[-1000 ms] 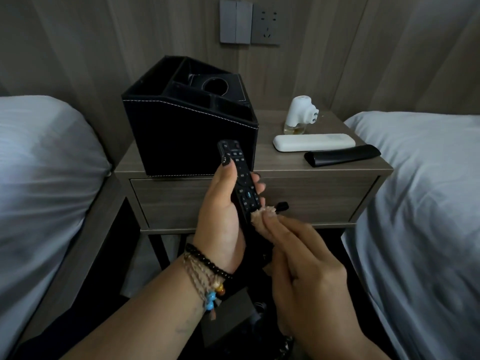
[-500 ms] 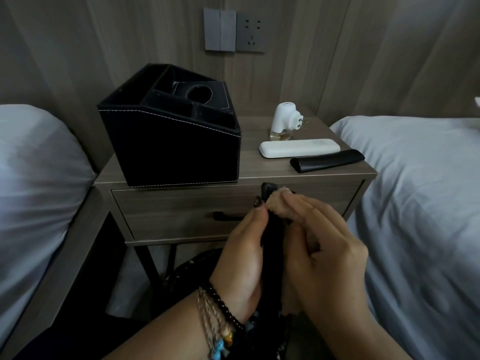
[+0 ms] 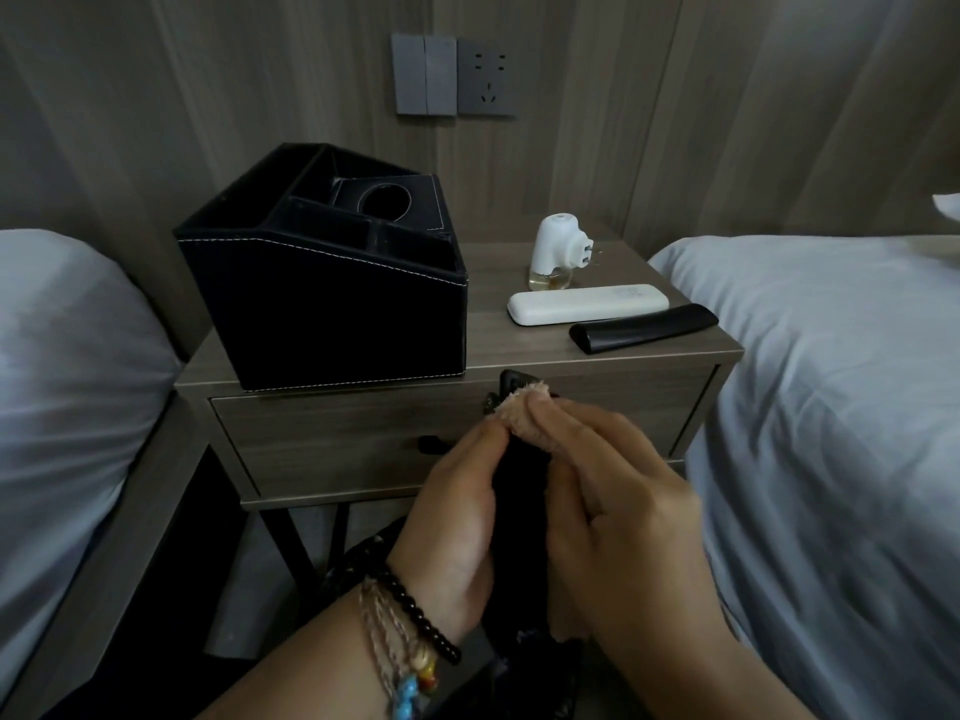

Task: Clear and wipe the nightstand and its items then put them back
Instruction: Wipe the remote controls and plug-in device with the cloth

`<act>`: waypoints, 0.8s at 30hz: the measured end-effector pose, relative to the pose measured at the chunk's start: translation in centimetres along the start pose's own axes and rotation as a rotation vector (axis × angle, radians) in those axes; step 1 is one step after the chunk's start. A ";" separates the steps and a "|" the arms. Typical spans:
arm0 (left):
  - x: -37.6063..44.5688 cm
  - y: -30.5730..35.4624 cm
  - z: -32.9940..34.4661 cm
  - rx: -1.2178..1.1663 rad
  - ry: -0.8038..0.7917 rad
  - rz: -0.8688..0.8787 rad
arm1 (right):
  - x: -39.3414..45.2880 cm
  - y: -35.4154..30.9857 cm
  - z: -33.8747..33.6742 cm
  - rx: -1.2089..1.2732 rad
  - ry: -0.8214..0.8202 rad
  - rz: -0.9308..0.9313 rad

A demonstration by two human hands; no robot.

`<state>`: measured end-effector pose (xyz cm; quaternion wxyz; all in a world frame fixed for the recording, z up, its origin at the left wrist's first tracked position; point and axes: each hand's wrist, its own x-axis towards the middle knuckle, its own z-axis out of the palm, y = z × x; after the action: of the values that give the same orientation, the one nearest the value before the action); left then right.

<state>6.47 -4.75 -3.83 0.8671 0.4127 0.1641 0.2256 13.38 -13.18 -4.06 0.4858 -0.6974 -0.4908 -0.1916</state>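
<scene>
While my right-hand fingers [image 3: 550, 415] pinch a beige cloth [image 3: 524, 407] against the top end of the black remote [image 3: 519, 491], I see the right hand [image 3: 623, 511] lying along the remote's right side, knuckles up, with the cloth folded over the remote's tip. My left hand [image 3: 452, 517] grips the remote from the left, thumb running up toward the cloth and palm turned inward, so the remote stands nearly upright between both hands, in front of the nightstand drawer [image 3: 363, 439] and below the tabletop [image 3: 493, 345] edge. Beaded bracelets [image 3: 410, 636] ring the left wrist. On the tabletop, a black organizer box [image 3: 322, 304] fills the left half, its front face almost flush with the front edge. To the right sit a white plug-in diffuser [image 3: 558, 252] toward the back, a white remote [image 3: 587, 304] in front of it, and a second black remote [image 3: 644, 335] close to the front right corner; the two lie side by side, just apart. Bare wood shows between the box and the white remote. A bed [image 3: 831, 407] presses close on the right of the nightstand and another bed [image 3: 67, 356] on the left, leaving a narrow dark gap where my hands work. A switch and socket plate [image 3: 454, 75] sits on the wall panel above.
</scene>
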 end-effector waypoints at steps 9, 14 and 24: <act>-0.4 -0.2 -0.5 0.368 -0.017 0.056 | 0.9 1.5 -1.1 0.019 0.061 0.005; -0.2 0.9 -1.7 0.683 -0.080 0.191 | 1.2 2.4 -1.5 0.010 0.031 0.060; -1.1 0.3 -3.4 1.002 -0.136 0.344 | 1.0 2.5 -2.2 0.105 -0.070 0.038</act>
<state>3.87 -2.99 -5.59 0.5231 0.8107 0.1250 0.2314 16.43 -14.73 -3.52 0.5076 -0.6866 -0.5036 -0.1318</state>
